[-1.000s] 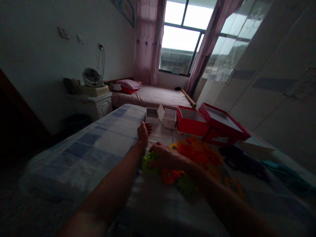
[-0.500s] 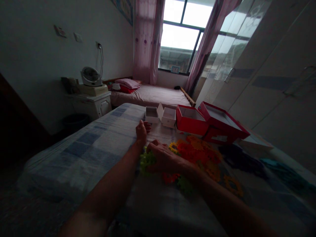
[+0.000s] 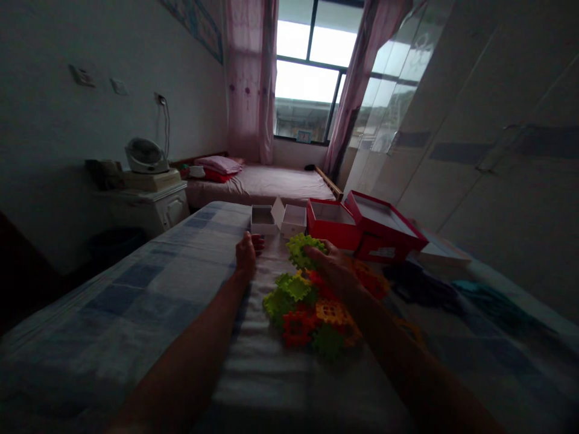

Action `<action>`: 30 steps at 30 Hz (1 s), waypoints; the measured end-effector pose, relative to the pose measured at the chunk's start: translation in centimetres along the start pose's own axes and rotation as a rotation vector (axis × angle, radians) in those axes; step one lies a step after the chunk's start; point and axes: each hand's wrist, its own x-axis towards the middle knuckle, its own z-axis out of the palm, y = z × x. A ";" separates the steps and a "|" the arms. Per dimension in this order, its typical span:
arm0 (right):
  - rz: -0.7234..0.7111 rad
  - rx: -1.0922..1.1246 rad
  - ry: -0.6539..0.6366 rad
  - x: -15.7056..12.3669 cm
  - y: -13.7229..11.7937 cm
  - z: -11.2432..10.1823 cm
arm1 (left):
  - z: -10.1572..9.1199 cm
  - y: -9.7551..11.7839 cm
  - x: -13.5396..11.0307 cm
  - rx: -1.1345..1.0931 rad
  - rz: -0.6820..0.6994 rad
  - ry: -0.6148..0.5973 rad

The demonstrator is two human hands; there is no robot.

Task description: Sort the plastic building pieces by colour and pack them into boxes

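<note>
My right hand (image 3: 333,270) is closed around a light green toothed plastic piece (image 3: 302,249), lifted above a pile of green, red, orange and yellow interlocking plastic pieces (image 3: 307,313) on the bed. Further out, my left hand (image 3: 248,252) rests on the checked bedsheet (image 3: 149,289) just in front of the white boxes, fingers curled loosely, nothing seen in it.
Two small open white boxes (image 3: 275,219) and an open red box with its lid (image 3: 362,224) stand beyond the pile. Dark cloths (image 3: 425,286) lie at the right. A bedside cabinet with a fan (image 3: 145,158) is left, a second bed (image 3: 266,182) behind, wardrobe doors right.
My right hand has lifted off the pile and moved forward with a green piece in it. The view has turned to the right. My left hand stays put.
</note>
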 end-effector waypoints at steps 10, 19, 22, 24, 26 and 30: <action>0.021 -0.296 0.545 -10.5 -2.6 -17.1 | -0.3 -0.1 0.0 0.107 0.001 -0.070; 0.230 -0.589 0.853 -18.2 0.3 -29.3 | -0.5 -0.4 0.1 0.179 0.010 -0.109; 0.207 -0.735 0.923 -17.9 1.4 -30.4 | -0.5 -0.3 -0.2 0.186 0.019 -0.108; 0.149 -0.782 0.999 -17.8 2.4 -30.9 | -0.5 -0.3 -0.2 0.184 0.017 -0.102; 0.101 -0.777 1.063 -17.9 3.2 -31.3 | -0.5 -0.3 -0.2 0.178 0.014 -0.101; 0.054 -0.852 1.011 -18.3 3.7 -30.7 | -0.4 -0.5 0.0 0.170 0.012 -0.094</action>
